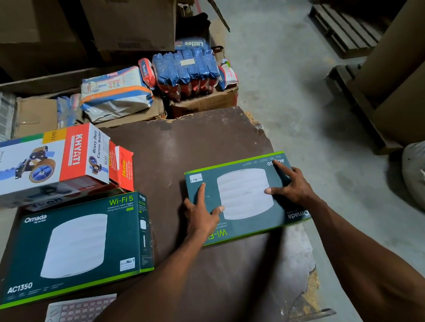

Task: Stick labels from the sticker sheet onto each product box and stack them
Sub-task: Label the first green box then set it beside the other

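Pressing right box [244, 196] flat with both hands [202, 214] [291, 185], fingers spread, gripping nothing; next, likely stacking or fetching sheet [74, 319].

Khyati carton-sealer box [45, 163] over orange Ikon boxes [122, 168]; behind, blue packets [187, 69], perhaps wipes, on cartons [202, 102].

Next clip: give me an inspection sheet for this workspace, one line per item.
Surface: brown board, worn and chipped at its right edge.
Job's things: right Omada box flat, print upside down; left Omada box flat; sticker sheet at near edge.
Clutter: carton sealer box, orange boxes.
Hands: left hand and right hand, fingers spread, pressing on right Omada box.
Cables: nothing seen.
Surroundings: cartons, diaper packs, pallets, concrete floor.
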The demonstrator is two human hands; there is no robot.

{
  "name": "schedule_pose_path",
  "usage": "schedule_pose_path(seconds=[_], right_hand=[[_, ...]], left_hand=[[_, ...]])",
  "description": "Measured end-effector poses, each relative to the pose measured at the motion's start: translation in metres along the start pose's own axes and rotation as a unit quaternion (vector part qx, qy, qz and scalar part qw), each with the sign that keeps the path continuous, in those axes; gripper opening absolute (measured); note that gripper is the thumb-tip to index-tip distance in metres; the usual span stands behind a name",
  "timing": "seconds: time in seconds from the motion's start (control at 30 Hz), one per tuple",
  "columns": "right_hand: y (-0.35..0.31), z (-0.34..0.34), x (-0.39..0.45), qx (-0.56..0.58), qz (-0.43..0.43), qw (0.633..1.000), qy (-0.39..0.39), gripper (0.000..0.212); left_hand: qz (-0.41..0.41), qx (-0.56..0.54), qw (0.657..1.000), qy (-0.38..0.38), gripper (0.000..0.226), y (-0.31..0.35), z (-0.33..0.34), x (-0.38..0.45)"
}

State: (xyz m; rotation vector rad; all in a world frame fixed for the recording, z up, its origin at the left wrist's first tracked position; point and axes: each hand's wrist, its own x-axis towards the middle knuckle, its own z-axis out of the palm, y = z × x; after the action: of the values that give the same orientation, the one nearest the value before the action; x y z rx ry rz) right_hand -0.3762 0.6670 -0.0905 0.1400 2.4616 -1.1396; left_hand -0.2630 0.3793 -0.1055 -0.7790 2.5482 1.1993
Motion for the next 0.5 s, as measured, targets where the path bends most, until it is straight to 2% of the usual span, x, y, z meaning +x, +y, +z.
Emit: schedule_pose_path(seconds=[0.5], right_hand=[[-0.0037, 0.0016, -0.0033, -0.011, 0.001, 1.000, 0.000, 0.102]], left_hand=[[0.006, 0.011, 1.000, -0.013, 0.090, -0.0019, -0.0008, 0.0017]])
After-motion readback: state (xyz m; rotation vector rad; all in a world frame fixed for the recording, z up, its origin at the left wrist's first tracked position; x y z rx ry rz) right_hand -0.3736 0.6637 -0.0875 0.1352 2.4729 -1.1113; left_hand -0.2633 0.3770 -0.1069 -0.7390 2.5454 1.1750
